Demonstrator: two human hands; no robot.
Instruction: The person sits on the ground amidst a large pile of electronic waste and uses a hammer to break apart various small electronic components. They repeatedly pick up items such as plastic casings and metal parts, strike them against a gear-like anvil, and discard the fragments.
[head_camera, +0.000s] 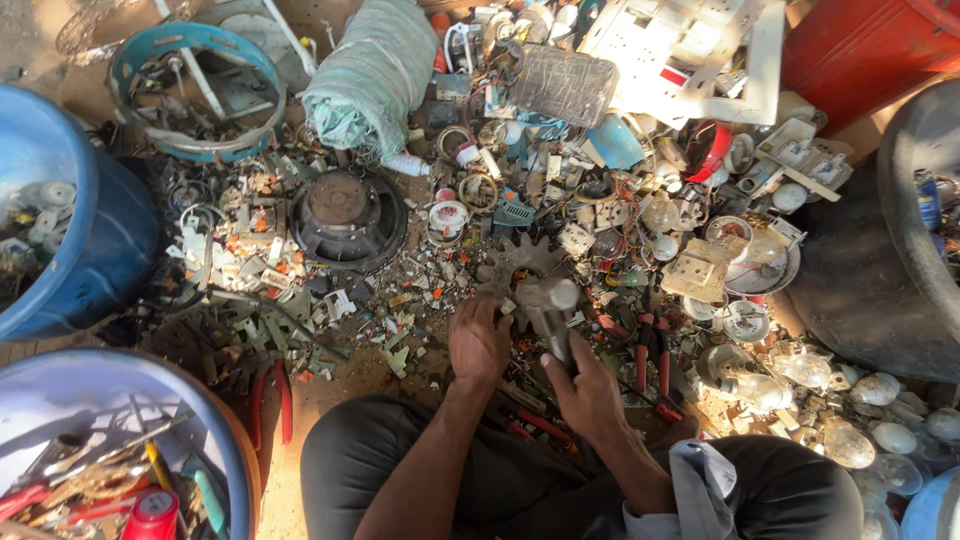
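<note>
I sit on the ground among scrap parts. My right hand (590, 392) grips the handle of a hammer (549, 305), whose metal head hangs over a toothed gear wheel (520, 258) lying flat on the ground. My left hand (478, 340) rests at the near edge of that gear, its fingers closed on a small piece I cannot make out. Broken plastic and metal bits lie scattered around the gear.
A blue barrel (95, 240) stands at left and a blue tub of tools (215, 420) at lower left. Red-handled pliers (652, 362) lie right of my hands. A round black speaker (347, 215), a rolled sack (372, 75), several bulbs (850, 445) and a dark tyre (880, 290) surround me.
</note>
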